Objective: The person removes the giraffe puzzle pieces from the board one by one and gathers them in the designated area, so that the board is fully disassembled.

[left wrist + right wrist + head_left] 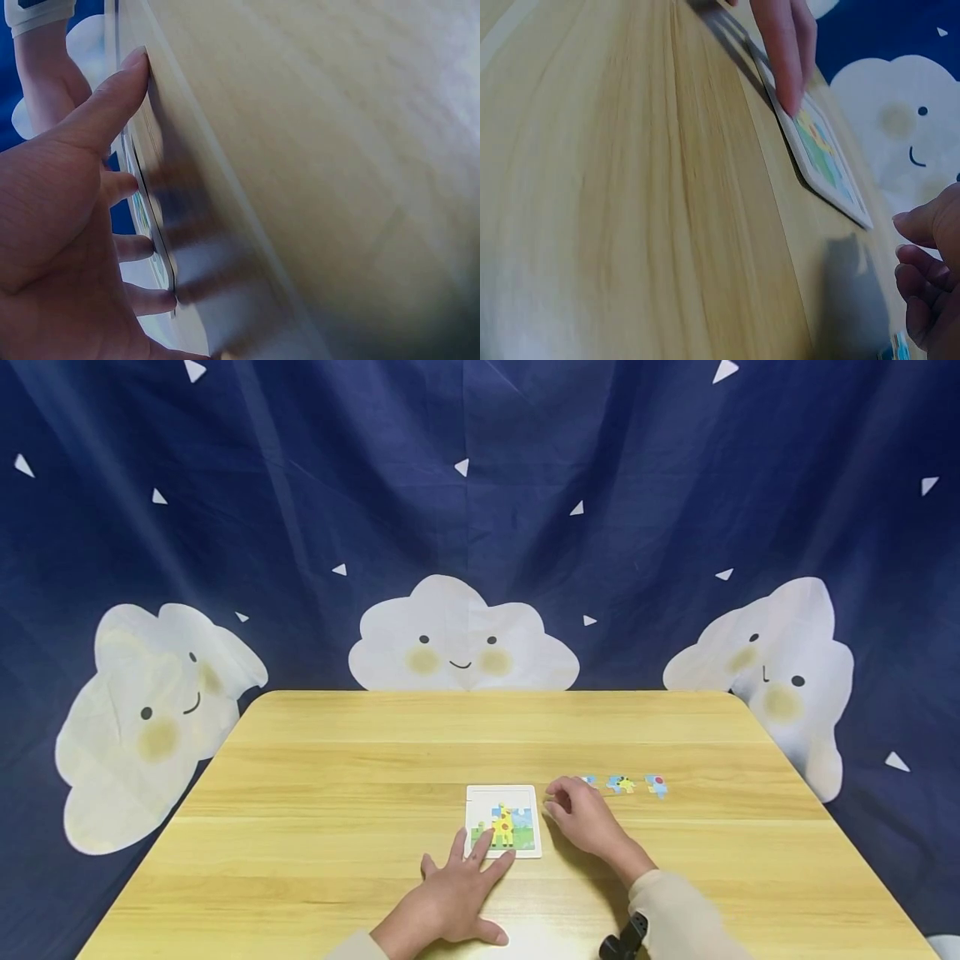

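Note:
A white-framed jigsaw tray (537, 835) lies on the table, partly filled with a yellow giraffe on green and blue. My left hand (459, 893) has its fingers spread, and the fingertips rest on the tray's near edge. In the right wrist view two of its fingers (784, 60) come down on the frame. Just right of the tray hovers my right hand (588, 818), thumb and fingertips bent but apart, with nothing visible between them. Beyond it lie jigsaw pieces: a blue piece (591, 780) partly hidden by the hand, a blue-yellow piece (621, 784) and a blue-red piece (657, 786).
The wooden table (300, 793) has rounded far corners. Behind it hangs a dark blue curtain (420, 485) with white clouds and triangles. A black device (626, 939) is worn at the right wrist.

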`<action>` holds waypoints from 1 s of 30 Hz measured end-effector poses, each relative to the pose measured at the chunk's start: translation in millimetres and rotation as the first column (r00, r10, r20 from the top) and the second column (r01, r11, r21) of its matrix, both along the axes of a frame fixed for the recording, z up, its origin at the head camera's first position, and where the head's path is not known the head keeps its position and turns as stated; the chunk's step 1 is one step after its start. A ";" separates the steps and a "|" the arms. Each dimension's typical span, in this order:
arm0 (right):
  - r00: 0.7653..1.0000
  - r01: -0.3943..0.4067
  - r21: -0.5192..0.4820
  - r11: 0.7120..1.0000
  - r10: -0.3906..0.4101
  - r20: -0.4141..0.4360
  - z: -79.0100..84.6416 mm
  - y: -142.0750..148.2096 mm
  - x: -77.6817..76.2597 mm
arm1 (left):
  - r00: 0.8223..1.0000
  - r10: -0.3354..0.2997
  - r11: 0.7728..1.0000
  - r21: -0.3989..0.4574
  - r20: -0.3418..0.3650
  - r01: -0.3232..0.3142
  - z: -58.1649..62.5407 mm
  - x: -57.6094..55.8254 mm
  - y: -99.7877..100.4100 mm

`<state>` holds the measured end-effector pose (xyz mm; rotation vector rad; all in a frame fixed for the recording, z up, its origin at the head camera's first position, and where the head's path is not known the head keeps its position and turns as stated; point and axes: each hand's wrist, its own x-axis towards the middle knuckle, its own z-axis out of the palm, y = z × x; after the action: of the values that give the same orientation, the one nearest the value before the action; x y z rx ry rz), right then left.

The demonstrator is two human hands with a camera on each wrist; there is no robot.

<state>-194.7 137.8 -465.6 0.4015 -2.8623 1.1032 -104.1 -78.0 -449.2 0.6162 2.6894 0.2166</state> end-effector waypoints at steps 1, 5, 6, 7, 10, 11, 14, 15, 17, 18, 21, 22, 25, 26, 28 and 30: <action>1.000 -0.005 0.001 1.000 0.005 -0.005 -0.7 -2.5 -0.1 | 1.000 0.000 1.000 0.000 0.003 0.000 0.3 0.1 0.0; 0.999 -0.031 0.000 1.000 0.031 -0.021 -3.4 -11.5 -0.1 | 1.000 0.001 1.000 -0.008 0.009 -0.001 0.8 -0.1 0.2; 0.999 -0.039 -0.001 0.999 0.039 -0.022 -3.9 -13.4 -0.1 | 1.000 0.001 1.000 -0.011 0.010 -0.001 0.8 -0.1 0.3; 0.999 -0.046 0.000 0.999 0.045 -0.023 -4.4 -15.3 -0.1 | 1.000 0.000 1.000 -0.015 0.010 0.000 1.0 0.0 0.4; 0.998 -0.063 0.001 0.998 0.063 -0.016 -5.1 -20.6 0.0 | 1.000 -0.003 1.000 -0.025 0.010 0.003 0.6 -0.3 0.8; 0.997 -0.070 0.002 0.998 0.070 -0.010 -5.3 -22.3 0.2 | 1.000 -0.002 1.000 -0.029 0.012 0.003 0.4 -0.3 1.0; 0.996 -0.089 0.005 0.996 0.089 0.011 -5.5 -27.3 -0.2 | 1.000 -0.005 0.999 -0.036 0.010 0.005 -0.1 -0.5 1.2; 0.995 -0.094 0.004 0.996 0.094 0.020 -5.2 -29.0 -0.4 | 1.000 -0.005 0.999 -0.038 0.009 0.006 -0.3 -0.5 1.2; 0.994 -0.105 0.002 0.994 0.105 0.036 -5.1 -32.4 -0.6 | 1.000 -0.006 0.999 -0.041 0.005 0.006 -0.5 -0.2 1.1; 0.993 -0.109 0.002 0.994 0.109 0.041 -4.9 -34.0 -0.8 | 1.000 -0.006 0.999 -0.043 0.003 0.006 -0.6 -0.1 1.0; 0.991 -0.128 0.001 0.992 0.128 0.047 -4.2 -38.1 -1.1 | 1.000 -0.006 0.999 -0.045 -0.006 0.006 -0.8 0.1 1.3; 0.990 -0.134 0.002 0.991 0.134 0.048 -4.0 -39.4 -1.2 | 1.000 -0.006 0.999 -0.045 -0.008 0.006 -0.6 0.2 1.4; 0.988 -0.148 -0.002 0.989 0.148 0.052 -3.3 -43.1 -1.6 | 1.000 -0.005 0.999 -0.046 -0.016 0.004 -0.9 0.3 1.7; 0.987 -0.151 -0.003 0.989 0.151 0.055 -3.2 -44.1 -1.7 | 1.000 -0.005 0.999 -0.047 -0.018 0.004 -0.7 0.4 1.8; 0.985 -0.158 -0.007 0.987 0.158 0.066 -3.3 -45.8 -2.1 | 1.000 -0.006 0.999 -0.048 -0.022 0.005 -1.2 0.3 2.0; 0.984 -0.167 -0.005 0.986 0.167 0.069 -4.0 -46.8 -2.4 | 1.000 -0.007 0.999 -0.047 -0.023 0.005 -1.3 0.3 2.2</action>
<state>-197.1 91.0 -469.6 0.6262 -2.9348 1.1628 -103.8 -75.8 -450.5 0.6161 2.7063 0.1446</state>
